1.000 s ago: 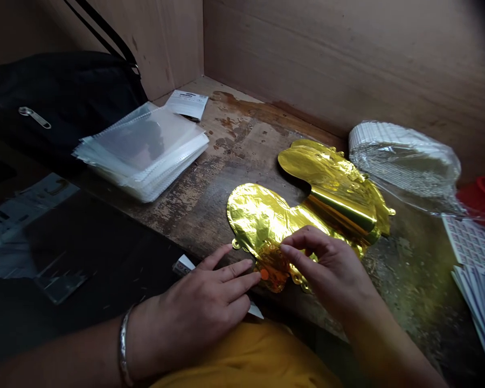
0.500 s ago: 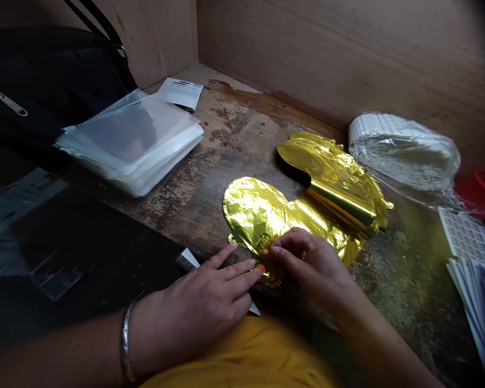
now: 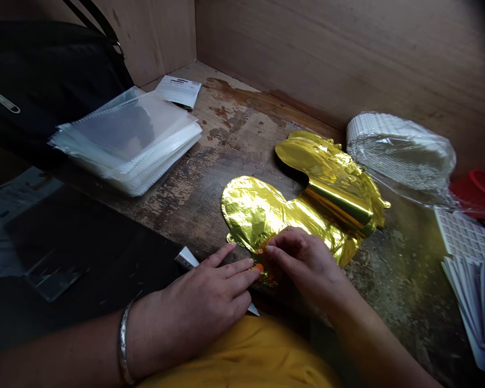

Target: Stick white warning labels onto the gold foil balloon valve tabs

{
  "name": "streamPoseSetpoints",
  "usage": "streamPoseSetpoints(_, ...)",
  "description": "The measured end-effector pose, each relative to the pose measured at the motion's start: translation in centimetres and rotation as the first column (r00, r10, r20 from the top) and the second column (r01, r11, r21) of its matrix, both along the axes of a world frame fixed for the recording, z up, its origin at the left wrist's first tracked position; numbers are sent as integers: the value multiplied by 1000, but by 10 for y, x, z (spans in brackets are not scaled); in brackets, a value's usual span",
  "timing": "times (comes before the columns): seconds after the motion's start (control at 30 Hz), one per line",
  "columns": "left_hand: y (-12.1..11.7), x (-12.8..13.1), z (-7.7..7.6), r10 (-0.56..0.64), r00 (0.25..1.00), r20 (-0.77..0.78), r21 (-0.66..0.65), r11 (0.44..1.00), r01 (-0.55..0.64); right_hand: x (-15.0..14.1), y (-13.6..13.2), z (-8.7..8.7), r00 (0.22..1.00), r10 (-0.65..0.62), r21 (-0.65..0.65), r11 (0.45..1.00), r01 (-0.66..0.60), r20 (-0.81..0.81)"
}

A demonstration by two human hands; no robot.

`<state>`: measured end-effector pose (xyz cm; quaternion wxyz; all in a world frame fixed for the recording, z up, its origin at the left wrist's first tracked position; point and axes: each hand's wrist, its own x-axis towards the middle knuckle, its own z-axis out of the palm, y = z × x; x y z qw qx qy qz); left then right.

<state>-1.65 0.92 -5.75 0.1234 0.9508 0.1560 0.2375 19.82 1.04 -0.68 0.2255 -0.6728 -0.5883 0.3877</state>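
A flat, shiny gold foil balloon (image 3: 250, 207) lies at the table's near edge, with small tabs along its outline. My left hand (image 3: 216, 291) rests palm down at its near end, fingers stretched out, the fingertips at the foil's edge beside a small orange disc (image 3: 259, 267). Over the same end my right hand (image 3: 307, 264) is closed, thumb and forefinger pinched at the foil; an orange-tinted patch shows by the fingertips. Its other fingers are curled and partly hidden. Behind, more gold foil (image 3: 327, 167) is folded over, curving to the right.
A stack of clear plastic sleeves (image 3: 125, 140) lies left, near a white card (image 3: 180, 91) and a black bag (image 3: 44, 81). On the right are a plastic-wrapped white bundle (image 3: 400, 151), a red container (image 3: 479, 188), a printed sheet (image 3: 466, 234) and folded papers (image 3: 475, 307).
The whole view has shifted slightly. Both hands keep nearly the same place on the foil; my right fingertips have moved only a little.
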Motion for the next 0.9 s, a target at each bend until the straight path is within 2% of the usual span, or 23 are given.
streamPoseSetpoints(0.37, 4, -1, -6, -18, 999, 38, 32, 999, 17, -1, 2, -3, 1000, 11, 3, 1000, -11, 7)
streamPoseSetpoints(0.6, 3, 0, -5, -14, 999, 38, 25, 1000, 13, 3, 7, 1, 991, -3, -82, 997, -8, -133)
streamPoseSetpoints(0.8, 4, -1, -6, -20, 999, 36, 15, 1000, 19, 3, 10, 6, 992, 129, -14, 992, -129, 13)
streamPoseSetpoints(0.9, 4, -1, -6, -17, 999, 40, 15, 1000, 17, 4, 9, 3, 991, 135, -27, 991, -135, -10)
